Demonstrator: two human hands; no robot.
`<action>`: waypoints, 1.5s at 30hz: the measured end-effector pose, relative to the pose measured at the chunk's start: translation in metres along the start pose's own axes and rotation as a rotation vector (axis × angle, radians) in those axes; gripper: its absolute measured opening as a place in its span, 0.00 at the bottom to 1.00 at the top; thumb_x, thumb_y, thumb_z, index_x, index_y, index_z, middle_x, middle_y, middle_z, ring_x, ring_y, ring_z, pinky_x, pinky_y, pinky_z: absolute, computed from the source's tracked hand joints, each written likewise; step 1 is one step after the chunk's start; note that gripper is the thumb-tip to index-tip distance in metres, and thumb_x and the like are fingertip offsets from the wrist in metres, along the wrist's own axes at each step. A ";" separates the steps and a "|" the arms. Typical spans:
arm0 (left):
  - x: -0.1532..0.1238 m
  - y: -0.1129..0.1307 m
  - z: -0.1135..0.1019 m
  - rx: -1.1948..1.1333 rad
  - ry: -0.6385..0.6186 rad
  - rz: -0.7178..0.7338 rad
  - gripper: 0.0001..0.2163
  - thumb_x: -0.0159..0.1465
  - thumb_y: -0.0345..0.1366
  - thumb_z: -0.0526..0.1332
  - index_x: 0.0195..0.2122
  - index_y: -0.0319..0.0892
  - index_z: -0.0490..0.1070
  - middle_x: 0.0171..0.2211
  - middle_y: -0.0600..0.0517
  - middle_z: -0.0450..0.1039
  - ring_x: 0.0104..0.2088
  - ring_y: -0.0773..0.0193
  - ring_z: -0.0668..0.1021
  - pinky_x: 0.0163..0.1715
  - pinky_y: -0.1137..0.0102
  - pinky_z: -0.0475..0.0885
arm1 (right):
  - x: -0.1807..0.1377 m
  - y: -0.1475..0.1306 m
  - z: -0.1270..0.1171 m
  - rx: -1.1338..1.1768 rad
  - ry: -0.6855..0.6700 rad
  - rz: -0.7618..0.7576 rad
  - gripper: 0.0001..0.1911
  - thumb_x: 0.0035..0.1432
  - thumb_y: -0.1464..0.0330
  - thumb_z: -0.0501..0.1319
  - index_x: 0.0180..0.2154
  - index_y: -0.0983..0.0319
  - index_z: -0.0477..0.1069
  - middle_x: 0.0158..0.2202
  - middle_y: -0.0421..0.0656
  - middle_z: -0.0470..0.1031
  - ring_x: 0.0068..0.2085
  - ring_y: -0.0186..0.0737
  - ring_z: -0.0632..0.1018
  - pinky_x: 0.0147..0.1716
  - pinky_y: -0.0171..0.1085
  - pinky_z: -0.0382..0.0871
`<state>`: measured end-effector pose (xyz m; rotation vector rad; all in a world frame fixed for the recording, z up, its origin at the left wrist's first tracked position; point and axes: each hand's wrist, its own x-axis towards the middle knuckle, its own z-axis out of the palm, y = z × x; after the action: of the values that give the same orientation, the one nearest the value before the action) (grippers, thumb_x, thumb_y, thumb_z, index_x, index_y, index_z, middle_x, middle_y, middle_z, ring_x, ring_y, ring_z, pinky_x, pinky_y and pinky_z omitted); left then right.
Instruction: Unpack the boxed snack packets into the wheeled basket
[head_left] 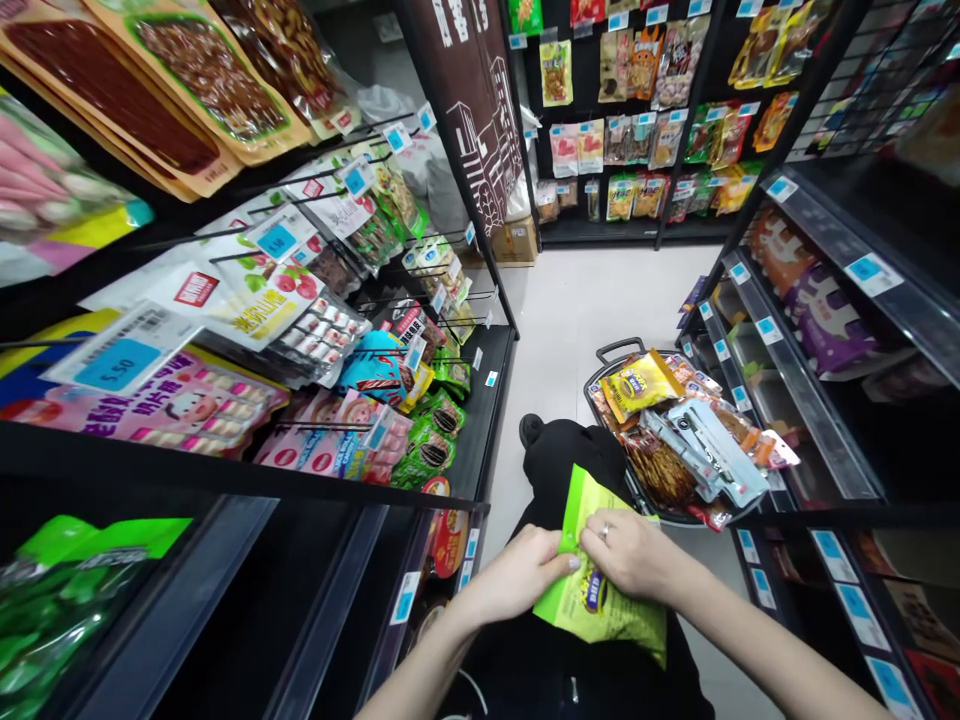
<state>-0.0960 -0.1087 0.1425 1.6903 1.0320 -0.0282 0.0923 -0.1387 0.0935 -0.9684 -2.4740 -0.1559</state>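
A yellow-green snack bag [622,615] with a bright green edge lies over my dark-clothed lap, and both hands grip it. My left hand [529,575] pinches the green edge between thumb and fingers. Close beside it, my right hand [626,550], with a ring on one finger, is closed on the bag's upper middle. The fingers partly cover the printed label. Just beyond my knees, a dark shopping basket [637,490] stands on the floor, filled with packaged goods, among them a yellow snack bag [641,385] and a light-blue package [712,450].
Hanging snack packs fill the black shelf [480,370] on my left, with price tags along it. On the right stands another shelf [825,420] holding a purple bag [832,320]. Grey floor [577,310] runs between them to a back rack; a cardboard box [514,240] sits there.
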 end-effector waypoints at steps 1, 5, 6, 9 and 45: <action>0.000 0.000 -0.001 0.012 0.004 -0.002 0.13 0.62 0.39 0.53 0.24 0.40 0.67 0.21 0.57 0.64 0.25 0.67 0.64 0.25 0.74 0.57 | 0.002 -0.001 -0.001 -0.035 -0.035 -0.018 0.16 0.64 0.76 0.44 0.28 0.61 0.64 0.24 0.42 0.65 0.26 0.39 0.64 0.26 0.38 0.53; 0.000 0.003 0.000 0.017 -0.012 0.015 0.14 0.63 0.41 0.51 0.26 0.40 0.69 0.25 0.54 0.71 0.28 0.65 0.67 0.27 0.74 0.59 | 0.010 -0.004 -0.008 -0.178 -0.130 -0.109 0.09 0.62 0.74 0.49 0.34 0.61 0.66 0.27 0.43 0.67 0.26 0.40 0.65 0.25 0.40 0.52; 0.001 0.004 0.000 0.022 -0.009 0.014 0.15 0.64 0.41 0.50 0.26 0.40 0.68 0.26 0.54 0.71 0.28 0.65 0.67 0.27 0.74 0.59 | 0.010 -0.003 -0.009 -0.198 -0.139 -0.121 0.09 0.61 0.74 0.49 0.34 0.61 0.66 0.27 0.43 0.67 0.25 0.40 0.65 0.24 0.40 0.51; 0.003 0.005 0.004 0.021 0.011 0.016 0.13 0.63 0.40 0.49 0.26 0.40 0.66 0.27 0.54 0.70 0.30 0.65 0.68 0.29 0.74 0.59 | 0.008 0.000 -0.005 -0.147 -0.173 -0.099 0.08 0.61 0.74 0.50 0.32 0.60 0.65 0.26 0.42 0.67 0.25 0.40 0.66 0.23 0.40 0.49; 0.013 -0.036 -0.001 -0.231 -0.051 -0.079 0.14 0.59 0.44 0.56 0.25 0.39 0.69 0.21 0.56 0.66 0.27 0.66 0.64 0.28 0.73 0.60 | 0.026 0.006 0.022 0.006 -0.498 -0.131 0.10 0.66 0.72 0.45 0.38 0.63 0.64 0.32 0.46 0.72 0.29 0.41 0.72 0.25 0.39 0.53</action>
<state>-0.1115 -0.0998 0.1084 1.4326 1.0226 -0.0034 0.0716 -0.1122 0.0860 -0.9287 -2.9905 0.0610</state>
